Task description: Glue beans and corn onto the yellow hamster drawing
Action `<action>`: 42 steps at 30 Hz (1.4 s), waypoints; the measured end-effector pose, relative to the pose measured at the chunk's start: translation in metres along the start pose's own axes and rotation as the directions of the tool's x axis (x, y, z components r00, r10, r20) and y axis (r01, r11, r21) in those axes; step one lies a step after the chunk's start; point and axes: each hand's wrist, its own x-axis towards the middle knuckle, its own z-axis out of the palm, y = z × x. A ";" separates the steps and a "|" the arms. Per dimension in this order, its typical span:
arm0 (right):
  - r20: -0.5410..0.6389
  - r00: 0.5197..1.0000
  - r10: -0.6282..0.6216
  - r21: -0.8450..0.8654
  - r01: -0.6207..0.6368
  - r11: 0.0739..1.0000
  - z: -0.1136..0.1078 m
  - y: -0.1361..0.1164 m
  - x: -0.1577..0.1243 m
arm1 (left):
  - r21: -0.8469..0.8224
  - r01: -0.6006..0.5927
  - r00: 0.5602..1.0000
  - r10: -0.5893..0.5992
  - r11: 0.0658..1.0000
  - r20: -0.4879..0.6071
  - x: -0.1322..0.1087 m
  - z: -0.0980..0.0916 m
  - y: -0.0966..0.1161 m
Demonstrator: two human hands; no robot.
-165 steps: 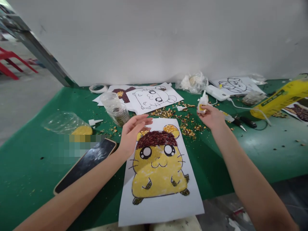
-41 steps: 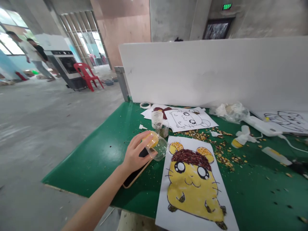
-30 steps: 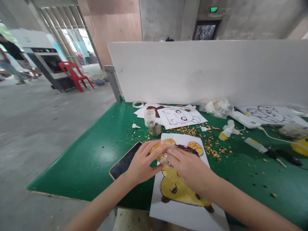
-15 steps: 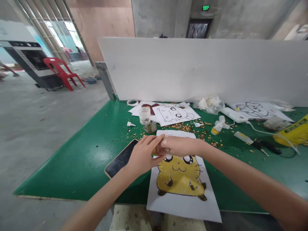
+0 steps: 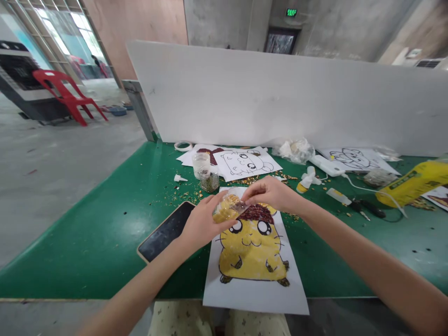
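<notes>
My left hand (image 5: 200,225) is wrapped round a clear plastic jar (image 5: 226,210) with yellow contents, tilted over the top of a picture sheet. At the jar's right end, the bunched fingers of my right hand (image 5: 272,193) touch or nearly touch its mouth; what they pinch, if anything, is hidden. Beneath both hands lies the sheet with a hamster picture (image 5: 250,254), filled in yellow with a dark red patch on the head. A phone (image 5: 166,233) lies left of the sheet, partly behind my left forearm.
Clear jars (image 5: 209,181), scattered seeds (image 5: 191,196) and a hamster outline drawing (image 5: 247,163) lie beyond my hands. To the right are a glue bottle (image 5: 339,196), a white glue gun-like device (image 5: 327,165) and a yellow bag (image 5: 413,184). A white panel (image 5: 262,98) borders the green table (image 5: 87,242).
My right hand has drawn back from over the jar to its right end, and the jar's yellow contents now show. The camera view has shifted slightly.
</notes>
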 end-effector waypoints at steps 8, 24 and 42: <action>-0.114 0.985 0.128 -0.015 -0.131 0.991 0.007 0.020 -0.018 | -0.025 0.007 0.999 -0.008 1.000 -0.052 -0.002 -0.001 -0.004; 0.036 0.991 0.130 -0.242 -0.118 0.963 0.029 0.046 -0.011 | -0.019 0.093 0.985 -0.095 0.995 -0.147 -0.002 -0.007 -0.015; 0.071 0.987 0.145 -0.268 -0.121 0.956 0.031 0.046 -0.011 | -0.016 0.073 0.986 -0.075 0.997 -0.146 -0.002 -0.005 -0.016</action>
